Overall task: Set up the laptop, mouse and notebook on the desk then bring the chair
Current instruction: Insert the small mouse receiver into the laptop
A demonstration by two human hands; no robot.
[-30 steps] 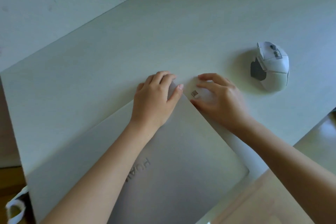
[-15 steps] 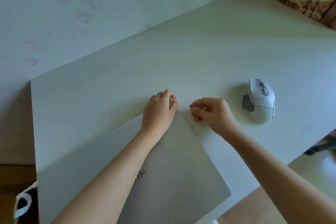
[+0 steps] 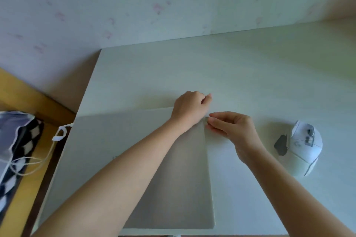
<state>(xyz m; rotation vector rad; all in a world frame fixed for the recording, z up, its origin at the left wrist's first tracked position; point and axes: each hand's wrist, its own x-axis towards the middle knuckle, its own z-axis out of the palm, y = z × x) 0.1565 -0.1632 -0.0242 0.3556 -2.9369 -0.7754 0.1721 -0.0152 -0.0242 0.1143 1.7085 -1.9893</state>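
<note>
A closed grey laptop lies flat on the pale desk, near the front edge. My left hand rests on its far right corner, fingers curled over the far edge. My right hand pinches thumb and fingertips together against the laptop's right side, just below that corner. The small receiver it holds is hidden between the fingers. To the right of my right hand, a white mouse with a dark side panel sits on the desk, untouched.
The desk's back edge meets a pale wall. Left of the desk, a black-and-white patterned bag with white drawstrings lies on the yellow wooden floor.
My right hand picked the small receiver off the desk and brought it to the laptop's right side. The left hand curled tighter on the corner. The view swung left.
</note>
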